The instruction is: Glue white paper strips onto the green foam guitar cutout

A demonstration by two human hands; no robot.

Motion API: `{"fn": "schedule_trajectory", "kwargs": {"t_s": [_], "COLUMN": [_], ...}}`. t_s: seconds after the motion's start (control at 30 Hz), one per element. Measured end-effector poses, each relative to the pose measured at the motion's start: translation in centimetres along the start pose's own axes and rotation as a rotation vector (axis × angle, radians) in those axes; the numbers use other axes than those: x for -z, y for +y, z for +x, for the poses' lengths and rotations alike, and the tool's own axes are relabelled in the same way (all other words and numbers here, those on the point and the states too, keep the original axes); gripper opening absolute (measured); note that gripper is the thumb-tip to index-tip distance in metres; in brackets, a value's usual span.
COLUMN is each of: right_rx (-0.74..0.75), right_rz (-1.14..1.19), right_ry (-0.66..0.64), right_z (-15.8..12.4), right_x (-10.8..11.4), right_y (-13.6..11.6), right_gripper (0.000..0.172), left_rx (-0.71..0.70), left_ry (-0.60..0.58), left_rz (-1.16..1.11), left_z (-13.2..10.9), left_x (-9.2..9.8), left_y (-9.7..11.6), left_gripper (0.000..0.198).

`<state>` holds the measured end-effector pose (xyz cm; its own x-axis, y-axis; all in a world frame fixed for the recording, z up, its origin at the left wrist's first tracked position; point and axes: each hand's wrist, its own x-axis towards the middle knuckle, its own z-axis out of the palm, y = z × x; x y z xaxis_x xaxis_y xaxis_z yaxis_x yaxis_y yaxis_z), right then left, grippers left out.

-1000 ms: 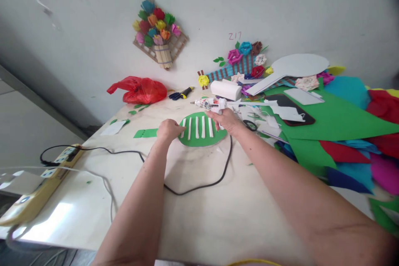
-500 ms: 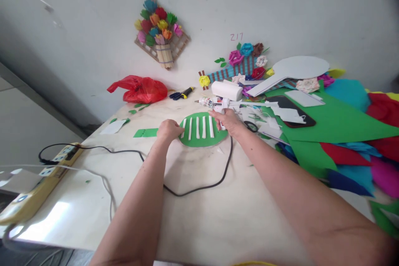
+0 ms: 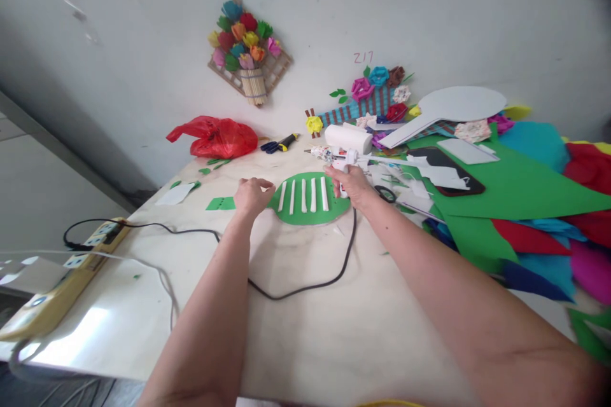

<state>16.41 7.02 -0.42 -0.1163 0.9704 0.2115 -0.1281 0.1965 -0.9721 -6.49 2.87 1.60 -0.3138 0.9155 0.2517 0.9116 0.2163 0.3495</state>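
A round green foam piece point(image 3: 310, 215) lies flat on the pale table point(image 3: 334, 324), with several white strips point(image 3: 304, 194) stuck across it side by side. My left hand point(image 3: 251, 195) rests at its left edge, fingers curled loosely on the foam rim, holding nothing I can name. My right hand point(image 3: 351, 182) is closed round the handle of a white glue gun point(image 3: 334, 156), whose nozzle points left above the far edge of the green piece. The gun's black cord point(image 3: 305, 286) loops over the table toward a power strip point(image 3: 71, 267).
Sheets of green, red, blue and magenta foam point(image 3: 525, 203) pile up on the right. A white paper roll point(image 3: 347, 137), scissors point(image 3: 279, 143), a red plastic bag point(image 3: 217, 137) and a small green strip point(image 3: 220, 203) lie behind and left. Paper flower crafts hang on the wall point(image 3: 248, 51).
My left hand has slid slightly left off the green piece's edge. My right hand with the glue gun has shifted a little to the right and back.
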Motion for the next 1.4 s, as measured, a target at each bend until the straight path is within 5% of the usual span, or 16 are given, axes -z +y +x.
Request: {"fn": "schedule_trajectory", "kwargs": {"t_s": [0.1,0.27,0.47,0.8,1.07,1.4], "right_rx": [-0.014,-0.069,-0.1,-0.038,-0.06,-0.05], "right_rz": [0.041,0.099,0.091,-0.021,-0.05,-0.08], "right_ry": [0.039,0.089,0.126,0.086,0.145,0.199], "right_z": [0.1,0.0,-0.2,-0.1,-0.3,-0.4], "right_x": [0.0,0.0,-0.1,-0.5,-0.8,-1.0], "right_y": [0.1,0.3,0.2,0.2,0.2,1.4], "right_gripper": [0.031,0.028,0.026,0.022,0.021,0.023], "left_rx": [-0.178,-0.12,-0.108,-0.098,-0.322,-0.303], "left_ry": [0.019,-0.074,-0.227,-0.248,-0.466,-0.539], "left_rz": [-0.082,-0.294,-0.657,-0.673,-0.56,-0.721], "left_z": [0.4,1.1,1.2,2.4,2.5,2.5], "left_x": [-1.3,-2.2,-1.0,1.2,-0.3,-1.6], "left_y": [-0.8,-2.0,-2.8,-3.1,-2.8,-2.3], "left_gripper": [0.033,0.054,0.067,0.063,0.062,0.074]}}
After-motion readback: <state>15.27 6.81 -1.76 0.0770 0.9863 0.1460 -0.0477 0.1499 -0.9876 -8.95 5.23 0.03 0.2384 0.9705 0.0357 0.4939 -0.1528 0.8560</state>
